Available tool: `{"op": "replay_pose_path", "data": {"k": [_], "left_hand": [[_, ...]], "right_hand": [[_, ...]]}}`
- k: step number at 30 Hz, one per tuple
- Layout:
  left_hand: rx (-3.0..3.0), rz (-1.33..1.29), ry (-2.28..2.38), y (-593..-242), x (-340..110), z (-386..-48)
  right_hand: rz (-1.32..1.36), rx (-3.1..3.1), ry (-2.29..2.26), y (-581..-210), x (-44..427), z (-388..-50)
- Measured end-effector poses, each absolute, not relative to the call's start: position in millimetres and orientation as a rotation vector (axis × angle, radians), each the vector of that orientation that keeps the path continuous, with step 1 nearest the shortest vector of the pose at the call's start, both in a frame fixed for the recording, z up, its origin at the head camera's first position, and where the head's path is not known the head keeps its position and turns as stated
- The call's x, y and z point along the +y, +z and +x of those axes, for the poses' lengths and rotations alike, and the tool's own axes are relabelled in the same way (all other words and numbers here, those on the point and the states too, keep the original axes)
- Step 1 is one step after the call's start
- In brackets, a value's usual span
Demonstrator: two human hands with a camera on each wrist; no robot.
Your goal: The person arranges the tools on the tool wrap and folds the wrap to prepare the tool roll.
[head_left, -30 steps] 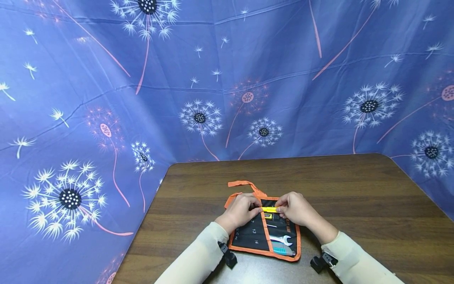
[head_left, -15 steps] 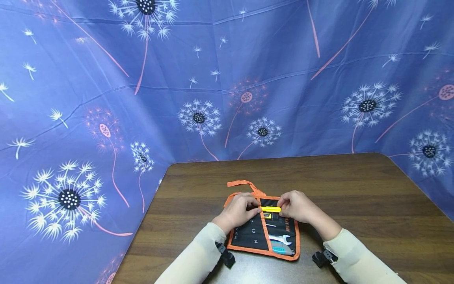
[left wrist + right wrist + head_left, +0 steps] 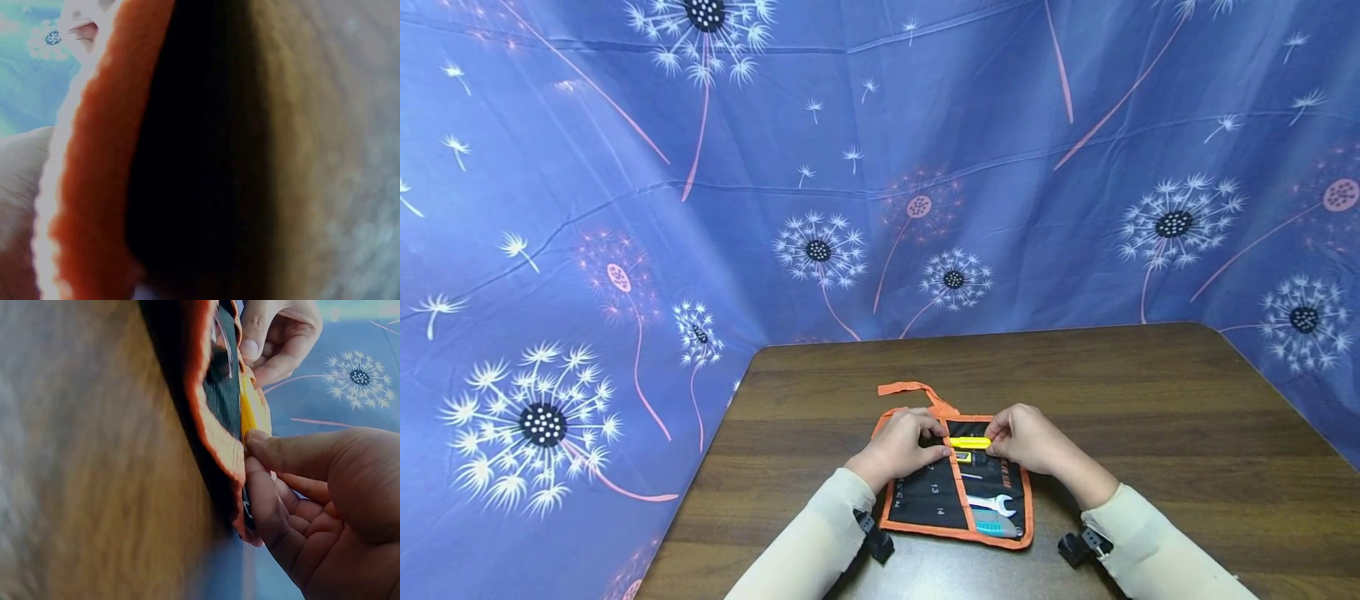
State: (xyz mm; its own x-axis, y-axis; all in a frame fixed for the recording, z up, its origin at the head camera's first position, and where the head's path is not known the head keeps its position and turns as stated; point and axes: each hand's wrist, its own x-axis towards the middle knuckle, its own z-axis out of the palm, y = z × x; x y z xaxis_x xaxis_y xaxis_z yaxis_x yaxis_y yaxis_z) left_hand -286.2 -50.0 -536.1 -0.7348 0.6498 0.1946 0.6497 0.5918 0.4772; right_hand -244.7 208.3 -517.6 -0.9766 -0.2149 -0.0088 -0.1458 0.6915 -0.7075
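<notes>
A black tool pouch (image 3: 925, 500) with orange trim lies unrolled on the table. My left hand (image 3: 901, 450) is over its upper left part and pinches the orange pocket edge between thumb and fingers. A slim yellow-handled tool (image 3: 972, 442) lies across the pouch, its left end at that pocket edge; its exact kind does not show. Thumb and fingers of my right hand (image 3: 1030, 437) pinch the tool's right end. The right wrist view shows this yellow handle (image 3: 253, 412) beside the orange trim. Mostly blurred trim (image 3: 100, 162) and dark cloth fill the left wrist view.
Other tools sit in the pouch's pockets: an open-end wrench (image 3: 996, 505), a teal-handled tool (image 3: 997, 525) and a small yellow-and-black item (image 3: 962, 457). Orange tie straps (image 3: 925, 392) extend behind the pouch. A blue dandelion-print cloth (image 3: 880, 167) hangs behind the wooden table (image 3: 1112, 400).
My right fingers have shifted slightly right along the yellow handle, so more of it shows. My left hand stays at the pocket edge. The head view has drifted a little.
</notes>
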Motion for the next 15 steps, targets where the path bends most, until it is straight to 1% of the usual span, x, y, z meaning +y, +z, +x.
{"op": "replay_pose_path", "data": {"k": [10,15], "left_hand": [[2.815,1.115,0.818,-534.8,-47.8,-285.7],[2.817,1.137,0.817,-535.2,-47.9,-286.2]], "right_hand": [[-0.316,2.805,-1.220,-523.0,205.9,-244.1],[-0.280,2.796,-1.209,-524.7,203.3,-244.3]]}}
